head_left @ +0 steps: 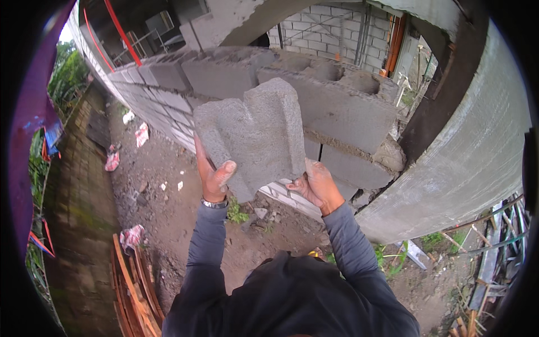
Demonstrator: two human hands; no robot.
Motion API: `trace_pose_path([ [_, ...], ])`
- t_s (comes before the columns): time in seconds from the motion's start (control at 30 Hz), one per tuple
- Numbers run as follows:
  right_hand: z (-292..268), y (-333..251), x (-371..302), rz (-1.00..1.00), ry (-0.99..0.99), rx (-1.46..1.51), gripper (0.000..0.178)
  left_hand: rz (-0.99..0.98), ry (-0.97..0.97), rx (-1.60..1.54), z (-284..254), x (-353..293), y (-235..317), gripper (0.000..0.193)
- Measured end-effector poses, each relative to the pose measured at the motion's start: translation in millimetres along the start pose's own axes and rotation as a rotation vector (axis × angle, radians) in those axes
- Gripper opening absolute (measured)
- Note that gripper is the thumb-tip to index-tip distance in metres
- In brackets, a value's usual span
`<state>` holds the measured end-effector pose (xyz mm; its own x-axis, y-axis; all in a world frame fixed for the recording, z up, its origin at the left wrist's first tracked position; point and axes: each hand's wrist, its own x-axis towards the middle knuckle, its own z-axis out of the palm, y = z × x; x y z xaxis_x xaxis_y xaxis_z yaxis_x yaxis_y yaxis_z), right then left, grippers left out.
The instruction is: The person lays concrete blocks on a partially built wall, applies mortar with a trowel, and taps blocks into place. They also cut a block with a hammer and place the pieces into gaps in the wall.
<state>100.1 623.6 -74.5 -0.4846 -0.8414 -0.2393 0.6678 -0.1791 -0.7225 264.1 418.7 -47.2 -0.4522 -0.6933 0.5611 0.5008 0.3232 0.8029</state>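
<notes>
Between my two hands I hold up a broken piece of grey concrete block [255,135], its top edge notched and uneven. My left hand [212,174] grips its lower left side, thumb across the front face. At the lower right edge my right hand [317,184] closes on the block, some fingers hidden behind it. Just beyond stands a partly built concrete block wall [342,112]. Open cores show along its top course, and mortar fills the joint below. The piece overlaps the wall in view; I cannot tell whether they touch.
A curved grey concrete surface [460,174] rises at the right, beside a dark post [443,101]. Wooden planks [135,289] lie at lower left, and scrap metal and sticks [491,264] at lower right. Dirt ground [168,208] holds rubble and crumpled bags [142,133].
</notes>
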Motion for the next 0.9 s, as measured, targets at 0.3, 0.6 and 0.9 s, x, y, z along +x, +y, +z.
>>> trace_pose_path([
  [0.3, 110.3, 31.3, -46.1, 0.025, 0.018, -0.310, 0.078, 0.450, -0.331, 0.802, -51.3, -32.5, 46.6, 0.102],
  [0.6, 111.0, 19.8, -40.4, -0.015, 0.243, -0.226, 0.046, 0.632, -0.577, 0.770, -26.7, -40.5, 24.5, 0.101],
  [0.9, 97.8, -131.8, -137.0, -0.526, 0.465, -1.153, 0.022, 0.668, -0.640, 0.249, 134.8, 1.7, 70.2, 0.078],
])
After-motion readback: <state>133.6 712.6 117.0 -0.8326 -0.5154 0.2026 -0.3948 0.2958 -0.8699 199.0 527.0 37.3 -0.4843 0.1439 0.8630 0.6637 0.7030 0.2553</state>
